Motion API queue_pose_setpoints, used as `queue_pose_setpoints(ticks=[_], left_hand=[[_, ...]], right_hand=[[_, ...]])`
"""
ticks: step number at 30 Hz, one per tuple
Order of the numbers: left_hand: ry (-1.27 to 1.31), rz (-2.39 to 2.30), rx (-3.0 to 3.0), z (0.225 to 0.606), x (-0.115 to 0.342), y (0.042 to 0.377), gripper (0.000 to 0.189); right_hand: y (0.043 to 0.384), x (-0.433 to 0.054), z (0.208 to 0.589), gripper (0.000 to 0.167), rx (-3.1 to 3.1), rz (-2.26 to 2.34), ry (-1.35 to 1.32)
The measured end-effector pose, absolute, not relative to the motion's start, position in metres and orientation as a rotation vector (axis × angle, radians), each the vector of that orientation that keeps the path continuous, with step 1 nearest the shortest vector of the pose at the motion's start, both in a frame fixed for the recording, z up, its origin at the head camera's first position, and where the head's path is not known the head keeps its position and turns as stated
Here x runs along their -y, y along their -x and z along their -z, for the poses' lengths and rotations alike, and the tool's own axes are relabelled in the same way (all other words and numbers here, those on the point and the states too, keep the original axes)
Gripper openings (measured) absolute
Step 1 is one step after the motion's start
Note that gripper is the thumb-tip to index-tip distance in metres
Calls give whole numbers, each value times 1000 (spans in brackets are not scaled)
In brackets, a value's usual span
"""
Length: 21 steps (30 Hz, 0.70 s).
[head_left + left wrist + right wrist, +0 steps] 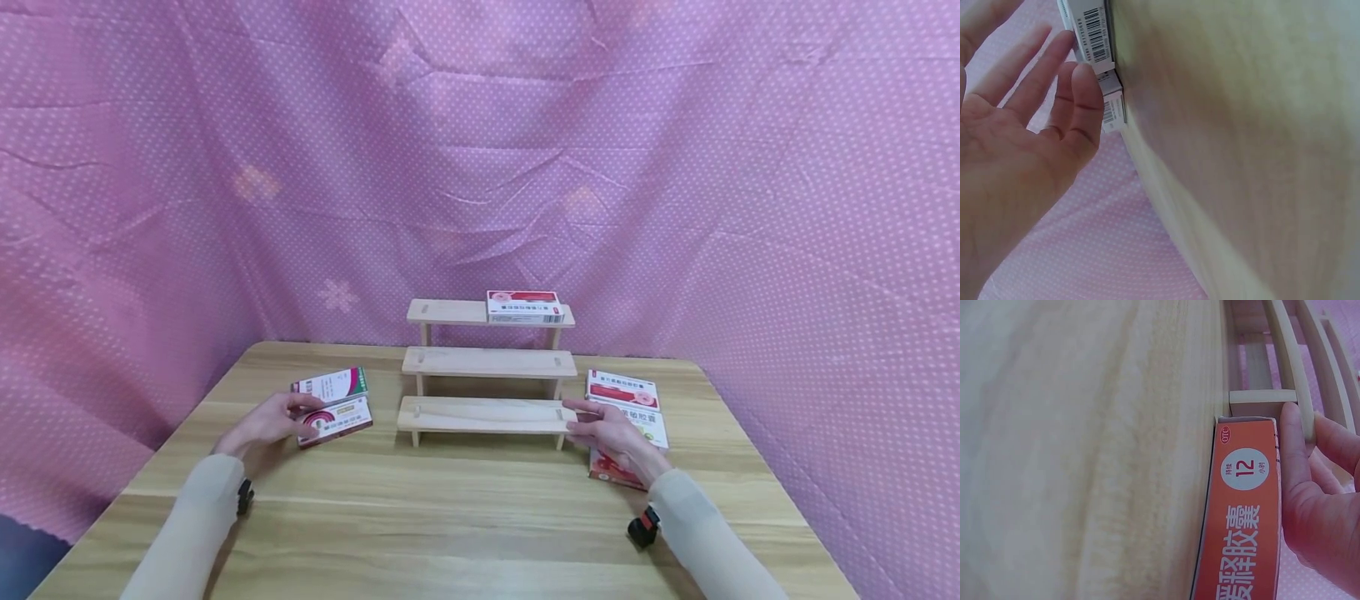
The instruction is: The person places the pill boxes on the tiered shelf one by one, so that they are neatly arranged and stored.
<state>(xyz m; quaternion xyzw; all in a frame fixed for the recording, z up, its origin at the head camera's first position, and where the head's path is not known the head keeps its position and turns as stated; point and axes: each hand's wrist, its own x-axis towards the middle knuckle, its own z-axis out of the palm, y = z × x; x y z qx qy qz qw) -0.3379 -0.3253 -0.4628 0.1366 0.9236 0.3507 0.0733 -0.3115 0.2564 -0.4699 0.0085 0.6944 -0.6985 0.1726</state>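
My right hand is at the right end of a three-tier wooden display stand. In the right wrist view its thumb and a finger pinch the end of the lowest board. An orange medicine box lies just beside that hand. On the left, my left hand rests against two flat medicine boxes, its fingers loosely bent. The nearer box is white and dark red; the farther one is white with a purple and green end. The left wrist view shows the fingertips by a barcoded box end.
A red-and-white medicine box lies on the top tier's right side. Right of the stand, another red-and-white box and a white box lie in a row with the orange one. Pink dotted cloth hangs behind the wooden table.
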Motion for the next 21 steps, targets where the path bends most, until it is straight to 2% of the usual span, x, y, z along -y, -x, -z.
queue_pose_setpoints(ticks=[21], left_hand=[[-404,-1099,-2625,470,326,334,71]], right_hand=[[311,-255,471,53,-1978,1992,-70]])
